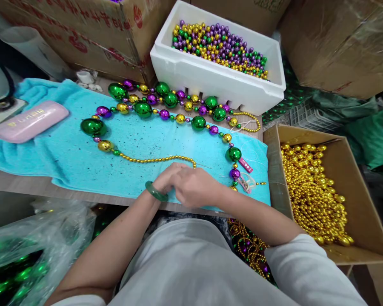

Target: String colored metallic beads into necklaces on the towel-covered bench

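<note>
My left hand (168,177), below a green bangle (156,191), and my right hand (194,187) meet at the towel's near edge. Both are closed, and the right partly covers the left. A string of small gold beads (156,160) runs to my fingers, where its end disappears. It belongs to a bead necklace (143,109) of large green, purple and gold beads looped across the turquoise towel (166,140). A thin needle-like line shows just beyond my fingers. What my right fingers pinch is hidden.
A white foam box (210,78) of mixed beads stands behind; a cardboard box (364,204) of gold beads is at right. A second necklace (170,99), a pink case (30,122), a pink tag (245,165) and a clip (247,182) lie around the towel.
</note>
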`<action>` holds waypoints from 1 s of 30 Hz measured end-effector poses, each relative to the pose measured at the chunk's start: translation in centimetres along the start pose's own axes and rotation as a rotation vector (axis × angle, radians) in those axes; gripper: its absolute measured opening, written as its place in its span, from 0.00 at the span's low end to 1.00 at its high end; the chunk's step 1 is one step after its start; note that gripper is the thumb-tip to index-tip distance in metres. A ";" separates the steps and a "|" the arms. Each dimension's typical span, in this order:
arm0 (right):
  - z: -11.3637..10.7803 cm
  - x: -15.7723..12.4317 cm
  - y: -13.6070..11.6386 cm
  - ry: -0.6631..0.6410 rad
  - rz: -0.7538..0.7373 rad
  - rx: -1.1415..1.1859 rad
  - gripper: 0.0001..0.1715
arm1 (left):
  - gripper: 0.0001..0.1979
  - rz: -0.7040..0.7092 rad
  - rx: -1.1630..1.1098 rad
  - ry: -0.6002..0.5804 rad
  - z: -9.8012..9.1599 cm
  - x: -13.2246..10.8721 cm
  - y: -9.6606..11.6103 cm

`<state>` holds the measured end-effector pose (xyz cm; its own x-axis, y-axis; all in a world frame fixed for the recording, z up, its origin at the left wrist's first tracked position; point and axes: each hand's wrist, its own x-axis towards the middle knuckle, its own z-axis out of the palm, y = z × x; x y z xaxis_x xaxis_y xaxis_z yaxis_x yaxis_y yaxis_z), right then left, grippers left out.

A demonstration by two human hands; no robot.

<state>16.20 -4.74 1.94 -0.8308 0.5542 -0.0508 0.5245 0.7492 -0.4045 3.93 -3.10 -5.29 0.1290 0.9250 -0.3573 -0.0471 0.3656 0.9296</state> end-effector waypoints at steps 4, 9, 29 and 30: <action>2.4 -0.8 -1.5 -0.126 -0.205 -0.275 0.12 | 0.08 -0.235 -0.077 -0.251 -0.9 0.1 0.6; 4.3 -0.4 -1.0 -0.198 -0.154 -0.343 0.15 | 0.05 -0.349 -0.198 -0.255 -1.2 0.1 0.8; 4.1 -2.3 -3.7 0.072 -0.363 -0.161 0.13 | 0.08 -0.370 -0.263 -0.234 -1.5 0.1 2.8; 3.0 -2.5 -2.9 0.133 -0.303 -0.087 0.13 | 0.08 -0.342 -0.233 -0.229 -1.6 -0.1 2.8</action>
<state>16.17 -9.42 0.51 -0.9227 0.3399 0.1819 0.2762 0.9120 -0.3033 2.25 -1.95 -2.78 0.3899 0.7104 -0.5859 -0.1817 0.6831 0.7073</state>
